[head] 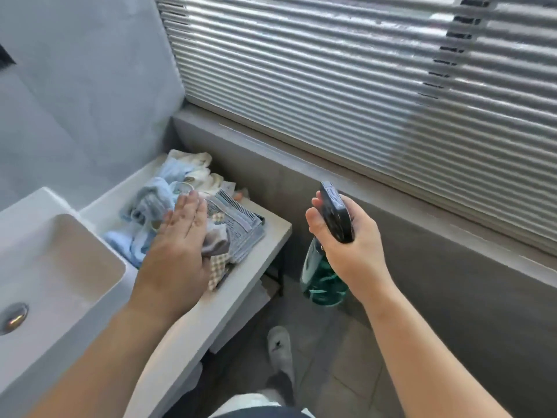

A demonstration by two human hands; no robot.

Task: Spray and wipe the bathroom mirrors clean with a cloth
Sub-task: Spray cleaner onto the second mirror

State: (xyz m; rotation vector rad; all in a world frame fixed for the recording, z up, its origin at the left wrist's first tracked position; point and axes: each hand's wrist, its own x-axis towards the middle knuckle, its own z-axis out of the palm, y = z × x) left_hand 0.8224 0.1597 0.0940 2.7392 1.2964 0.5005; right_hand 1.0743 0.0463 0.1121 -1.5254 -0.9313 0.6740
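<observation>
One slippered foot [280,348] stands nearest, on the floor. Farther out are your two hands. Your left hand [180,236] lies flat, fingers straight, on one tangled heap of cloths [238,227] on the counter [193,327], right of one sink [75,260]. Your right hand [352,245] is wrapped round one green spray bottle [322,285] held above the floor. One blind [361,70] hangs farthest.

Wide grey blinds [361,70] hang shut, and daylight shines in between the slats. Under them runs a grey ledge [301,152] above a dark grey wall [452,282]. A pale wall [90,86] stands behind a white sink [39,200] with a shiny drain [13,316], beside a white counter [187,336]. The floor [346,372] has grey tiles.
</observation>
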